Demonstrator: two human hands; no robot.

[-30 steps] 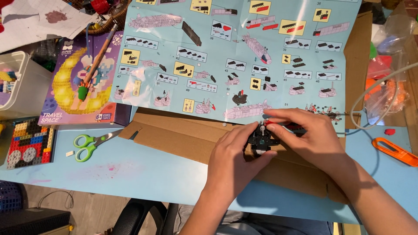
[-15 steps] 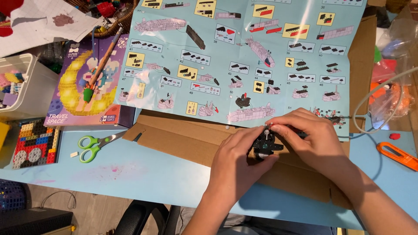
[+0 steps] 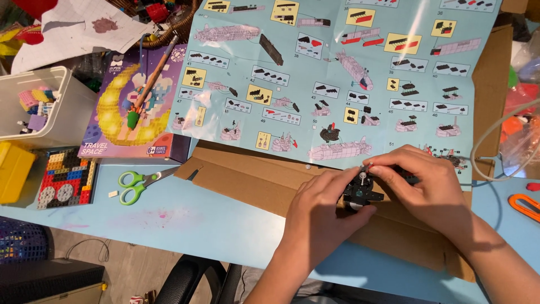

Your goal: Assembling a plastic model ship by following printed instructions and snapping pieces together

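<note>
Two hands on one small black model (image 3: pixel 361 192), and it sits right between them over the cardboard (image 3: pixel 253 183). The left hand (image 3: pixel 318 217) cups it from below and beside, fingers curled close together against its near side, thumb under the base. The right hand (image 3: pixel 424 188) comes over the top, thumb and forefinger pinching a small grey piece (image 3: pixel 364 168) at the model's upper end (too small to tell its shape). The other right fingers lie folded together just behind the model.

Just beyond the right fingertips lies one big blue instruction sheet (image 3: pixel 343 73), spread flat, its lower edge almost touching them. Well off past the left knuckles is one pair of green scissors (image 3: pixel 138 183), blades shut, on the blue table (image 3: pixel 169 222). Farther that way there's one brick plate (image 3: pixel 66 177) studded with many-coloured bricks, one purple box (image 3: pixel 121 126) with a brush (image 3: pixel 147 87) lying across it, and one white tub (image 3: pixel 53 110) of loose bricks. Out past the right wrist is one orange tool (image 3: pixel 524 204), only partly in view at the edge.
</note>
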